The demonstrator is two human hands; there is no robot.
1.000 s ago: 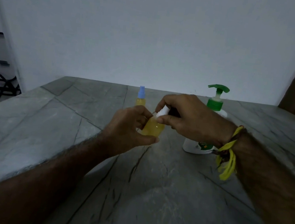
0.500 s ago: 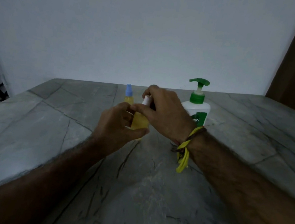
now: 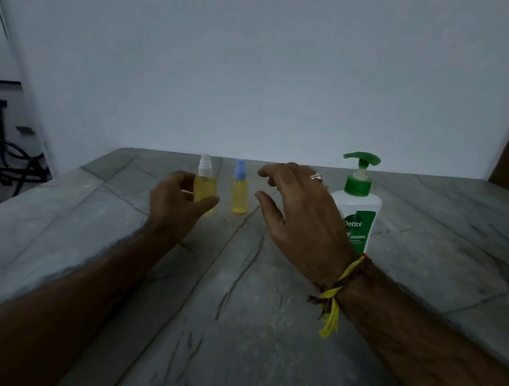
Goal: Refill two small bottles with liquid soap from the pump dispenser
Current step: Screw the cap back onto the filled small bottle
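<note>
Wall (image 3: 261, 66): a broad, flat, pale surface behind the counter, matte and plain.
Counter (image 3: 231, 333): grey stone slabs with dark veins and thin joint lines, smooth and dull in the dim light.
Hoses (image 3: 0, 160): dark looped tubing on a stand at the far left, beyond the counter edge.
Pump dispenser (image 3: 360, 214): a rounded white plastic bottle with a green label and a green collar and pump head, standing upright on the counter just behind the right hand.
Right hand (image 3: 299, 217): raised over the counter with its back up, fingers spread and gently bent, holding nothing; a metal ring (image 3: 316, 177) sits on one finger.
Left hand (image 3: 179, 205): thumb and curled fingers wrap the lower body of the white-capped bottle.
Wrist threads (image 3: 333, 297): yellow and dark cords knotted round the right wrist, loose ends hanging.
White-capped bottle (image 3: 204, 187): a small clear cylinder of yellow liquid with a white spray top, upright, in the left hand's grip, left of the other bottle.
Blue-capped bottle (image 3: 240, 192): a small clear cylinder of yellow liquid with a blue top, upright on the counter between the two hands, touched by neither.
</note>
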